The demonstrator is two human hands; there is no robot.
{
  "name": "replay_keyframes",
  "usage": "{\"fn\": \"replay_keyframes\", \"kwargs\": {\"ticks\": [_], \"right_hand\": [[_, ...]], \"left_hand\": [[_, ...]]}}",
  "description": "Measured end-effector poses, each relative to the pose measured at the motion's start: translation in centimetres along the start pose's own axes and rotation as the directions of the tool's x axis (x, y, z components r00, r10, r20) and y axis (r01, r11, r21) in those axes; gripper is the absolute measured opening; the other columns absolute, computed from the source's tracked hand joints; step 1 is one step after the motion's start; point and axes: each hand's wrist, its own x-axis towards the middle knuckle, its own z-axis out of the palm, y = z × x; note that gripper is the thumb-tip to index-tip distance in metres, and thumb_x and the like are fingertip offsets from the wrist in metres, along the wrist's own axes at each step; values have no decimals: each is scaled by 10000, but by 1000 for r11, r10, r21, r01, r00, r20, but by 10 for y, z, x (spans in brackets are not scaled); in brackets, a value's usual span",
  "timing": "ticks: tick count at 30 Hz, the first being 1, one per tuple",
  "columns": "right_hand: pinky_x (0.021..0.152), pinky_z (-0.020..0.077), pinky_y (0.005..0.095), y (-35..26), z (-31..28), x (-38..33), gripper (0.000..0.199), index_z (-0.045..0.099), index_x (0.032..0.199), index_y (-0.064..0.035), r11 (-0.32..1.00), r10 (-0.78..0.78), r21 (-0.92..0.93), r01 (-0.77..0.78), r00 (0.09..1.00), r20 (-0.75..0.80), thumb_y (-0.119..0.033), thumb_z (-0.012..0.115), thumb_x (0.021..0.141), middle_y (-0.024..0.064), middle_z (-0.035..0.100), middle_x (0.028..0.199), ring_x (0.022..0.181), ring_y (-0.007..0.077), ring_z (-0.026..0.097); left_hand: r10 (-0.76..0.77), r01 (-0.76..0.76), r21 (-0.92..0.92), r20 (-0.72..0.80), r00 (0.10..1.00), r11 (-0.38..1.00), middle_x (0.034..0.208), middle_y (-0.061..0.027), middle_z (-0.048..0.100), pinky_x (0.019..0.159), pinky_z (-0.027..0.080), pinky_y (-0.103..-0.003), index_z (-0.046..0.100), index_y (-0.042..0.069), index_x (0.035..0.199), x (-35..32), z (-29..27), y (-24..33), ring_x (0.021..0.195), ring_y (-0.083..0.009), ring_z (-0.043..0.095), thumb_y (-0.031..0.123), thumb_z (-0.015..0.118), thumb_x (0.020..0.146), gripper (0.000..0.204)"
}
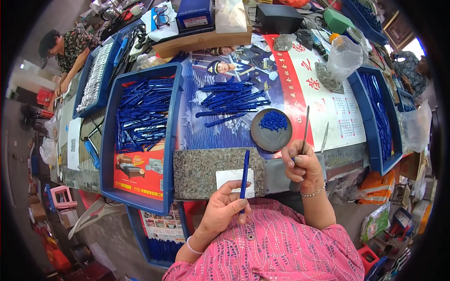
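My left hand [224, 208] is closed round a slim, dark-blue, pen-like piece [245, 169], held upright over the front edge of a speckled stone slab [199, 171]. A small white paper [227, 176] lies on the slab behind that hand. My right hand [304, 167] grips a thin, dark metal rod-shaped tool [306, 126] pointing up. A tiny blue bit [294, 159] shows at its fingertips. Just beyond is a round grey dish [260, 136] with small blue pieces [273, 120] in it. A loose pile of slim blue pieces [229, 98] lies behind the dish, to the left.
A blue tray [176, 93] at left holds many blue pieces; another blue tray [391, 161] stands at right. A pointed metal tool [324, 138] lies right of my right hand. Boxes [194, 14] line the back. A person [70, 49] works at far left, another [412, 70] at far right.
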Motion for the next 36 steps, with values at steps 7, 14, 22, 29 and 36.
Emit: {"fn": "replay_keyframes", "kwargs": {"ticks": [7,14,22,29,36], "right_hand": [[323,279,186,10,1,0,90,550,913,-8,960,67,263,-97,991,119,-28,568,827,88,488,777,383,35,290],[317,282,188,18,1,-1,126,500,945,2,914,65,384,-133,981,184,-13,541,826,93,479,796,377,37,304],[311,300,181,24,8,-2,204,443,1012,2,877,61,449,-174,965,254,1,514,821,105,477,795,374,30,298],[302,296,189,27,12,-9,152,460,970,23,883,73,443,-156,977,198,36,492,822,113,464,782,365,25,286],[329,280,192,31,7,-15,146,575,952,-9,962,66,255,-98,989,132,-11,584,806,123,517,795,391,50,316]], "left_hand": [[-6,5,-30,-3,1000,1000,789,-127,616,531,480,-243,401,2,1269,1,5,1,589,-142,585,127,510,927,380],[34,-29,67,-85,996,997,782,-158,624,514,481,-250,407,-17,1259,1,10,-3,532,-176,583,85,495,920,365],[5,4,94,-92,996,996,754,-156,627,488,485,-248,476,-11,1088,-2,5,-8,510,-170,583,78,508,914,198],[-31,32,13,-105,994,999,774,-191,626,469,482,-246,439,-10,1134,-2,6,-9,486,-185,585,69,460,918,232],[-12,12,6,-73,997,1000,830,-236,620,520,516,-276,404,-27,1181,-4,4,-13,536,-208,613,50,435,917,276]]}}
